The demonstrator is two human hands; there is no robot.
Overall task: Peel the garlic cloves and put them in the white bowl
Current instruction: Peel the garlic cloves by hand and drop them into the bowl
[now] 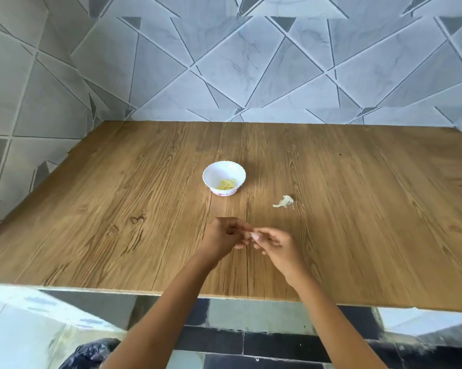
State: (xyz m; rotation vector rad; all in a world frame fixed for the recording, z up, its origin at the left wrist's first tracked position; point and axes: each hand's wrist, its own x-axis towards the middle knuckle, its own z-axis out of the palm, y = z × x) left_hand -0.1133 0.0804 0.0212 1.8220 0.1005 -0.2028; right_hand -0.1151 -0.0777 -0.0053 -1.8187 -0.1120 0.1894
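Observation:
A small white bowl (223, 178) stands near the middle of the wooden table and holds several pale yellow peeled cloves (227, 184). Closer to me, my left hand (226, 237) and my right hand (275, 245) meet above the table. Between their fingertips they pinch one small whitish garlic clove (252, 233), mostly hidden by my fingers and blurred. A little heap of papery garlic skin (284, 202) lies on the table to the right of the bowl, beyond my right hand.
The wooden table (118, 209) butts against a tiled wall (224, 62) at the back and left. Its front edge runs just below my forearms. Under it are dark floor tiles and a patterned cloth (91, 354) at the bottom left.

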